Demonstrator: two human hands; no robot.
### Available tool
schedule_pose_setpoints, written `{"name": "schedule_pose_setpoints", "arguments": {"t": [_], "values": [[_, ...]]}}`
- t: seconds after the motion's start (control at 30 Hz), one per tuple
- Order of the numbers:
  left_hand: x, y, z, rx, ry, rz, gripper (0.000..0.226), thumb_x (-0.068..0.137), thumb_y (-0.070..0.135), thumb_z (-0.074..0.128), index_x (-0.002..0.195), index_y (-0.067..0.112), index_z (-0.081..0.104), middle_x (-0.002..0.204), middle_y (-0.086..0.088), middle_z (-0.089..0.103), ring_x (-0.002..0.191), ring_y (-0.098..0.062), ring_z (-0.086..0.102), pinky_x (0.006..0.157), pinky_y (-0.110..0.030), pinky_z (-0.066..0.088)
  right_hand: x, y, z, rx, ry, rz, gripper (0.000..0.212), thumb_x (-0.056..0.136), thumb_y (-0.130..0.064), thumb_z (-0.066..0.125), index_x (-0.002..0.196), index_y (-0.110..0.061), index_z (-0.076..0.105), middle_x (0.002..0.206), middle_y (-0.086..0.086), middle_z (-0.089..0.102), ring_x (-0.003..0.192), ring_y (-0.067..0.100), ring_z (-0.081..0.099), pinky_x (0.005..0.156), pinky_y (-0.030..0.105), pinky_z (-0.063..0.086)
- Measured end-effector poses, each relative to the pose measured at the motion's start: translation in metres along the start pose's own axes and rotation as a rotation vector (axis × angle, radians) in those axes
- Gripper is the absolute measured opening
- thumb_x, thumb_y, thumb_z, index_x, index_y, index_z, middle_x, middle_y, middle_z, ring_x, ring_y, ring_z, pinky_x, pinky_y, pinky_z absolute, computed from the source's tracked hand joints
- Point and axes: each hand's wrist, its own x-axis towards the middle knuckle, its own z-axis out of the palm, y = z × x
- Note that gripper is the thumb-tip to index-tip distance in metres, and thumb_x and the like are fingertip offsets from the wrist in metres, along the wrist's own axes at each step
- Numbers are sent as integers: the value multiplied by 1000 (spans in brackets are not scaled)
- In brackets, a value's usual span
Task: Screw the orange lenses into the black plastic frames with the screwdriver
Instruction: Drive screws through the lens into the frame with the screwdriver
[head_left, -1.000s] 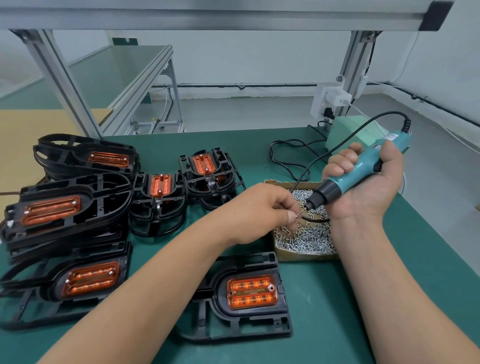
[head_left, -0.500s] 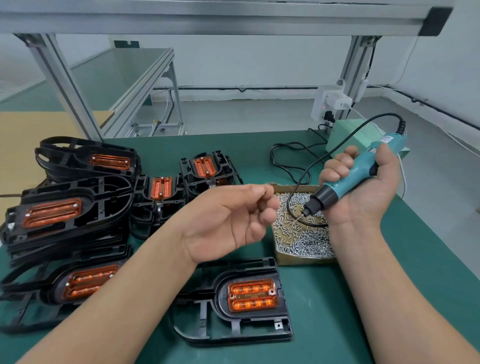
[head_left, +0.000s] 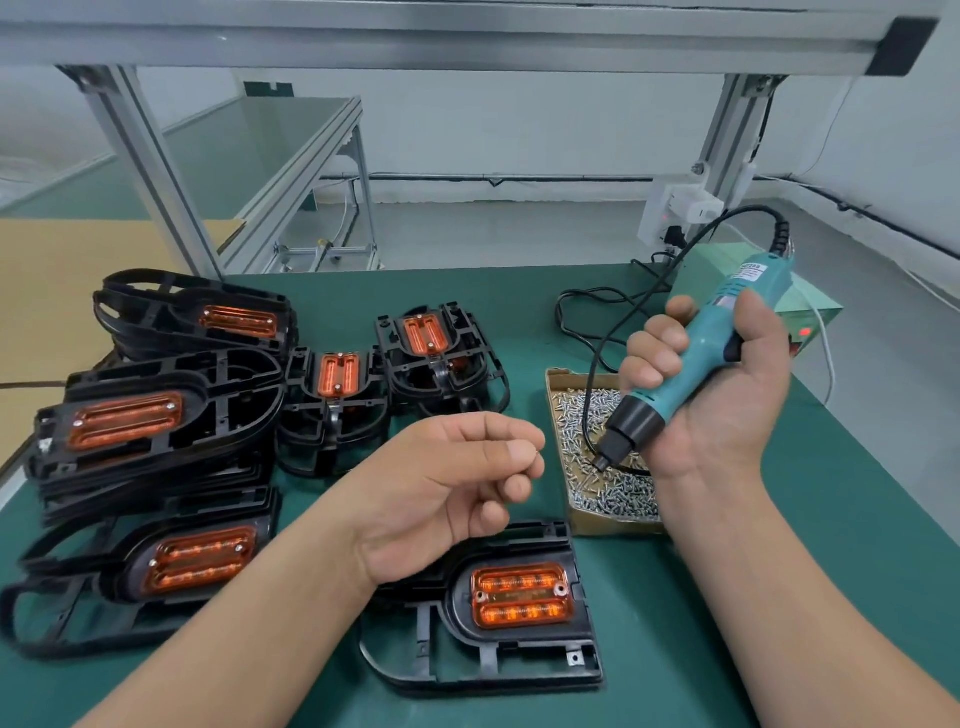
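On the bench (head_left: 665, 675), nearest, one black frame (head_left: 457, 608) lies flat with its orange lens (head_left: 522, 597) seated in it; the left forearm hides the frame's left end. Just beyond, the left hand (head_left: 452, 483) hangs palm up, fingers curled and thumb meeting forefinger. Whether a screw sits between them cannot be told. The right hand (head_left: 727, 400) grips the screwdriver (head_left: 696, 358), which slants down over the box of screws (head_left: 613, 522), its bit lost against them. Farther left, stacked frames (head_left: 156, 426) run off the edge. A green unit (head_left: 810, 306) is half hidden behind the screwdriver.
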Motion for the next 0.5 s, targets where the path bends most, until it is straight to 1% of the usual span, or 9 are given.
{"name": "schedule_pose_setpoints", "arguments": {"t": [0.13, 0.27, 0.3, 0.43, 0.5], "values": [[1, -1, 1, 36, 25, 35, 16, 89, 14, 78, 104, 12, 82, 92, -6, 71, 73, -9, 64, 55, -18, 52, -2, 0, 2, 5, -13, 3, 37, 101, -49, 50, 96, -12, 57, 74, -2, 42, 55, 10, 41, 48, 24, 40], [2, -2, 0, 61, 40, 73, 11, 93, 13, 76, 102, 12, 81, 108, -16, 76, 76, -12, 68, 54, -19, 52, -4, 2, 3, 3, -1, 1, 36, 98, -48, 51, 95, -12, 57, 73, -2, 42, 55, 11, 41, 48, 24, 40], [2, -2, -1, 68, 50, 77, 11, 92, 12, 76, 102, 11, 81, 107, -17, 76, 74, -12, 68, 53, -19, 51, -4, 3, 4, 4, 0, 2, 36, 97, -48, 52, 95, -12, 57, 73, -2, 42, 54, 11, 41, 48, 24, 40], [2, -1, -3, 127, 61, 79, 19, 87, 16, 81, 106, 12, 82, 92, -10, 74, 67, -11, 63, 51, -19, 49, -5, 5, 6, -8, -6, 5, 35, 94, -47, 54, 94, -12, 57, 72, -2, 43, 54, 11, 41, 47, 23, 40], [2, -1, -3, 193, 77, 86, 22, 88, 17, 81, 110, 12, 82, 92, -9, 74, 68, -10, 63, 52, -18, 48, -6, 5, 6, -9, -5, 3, 35, 95, -47, 54, 94, -12, 57, 72, -2, 42, 54, 11, 40, 48, 23, 39]]}}
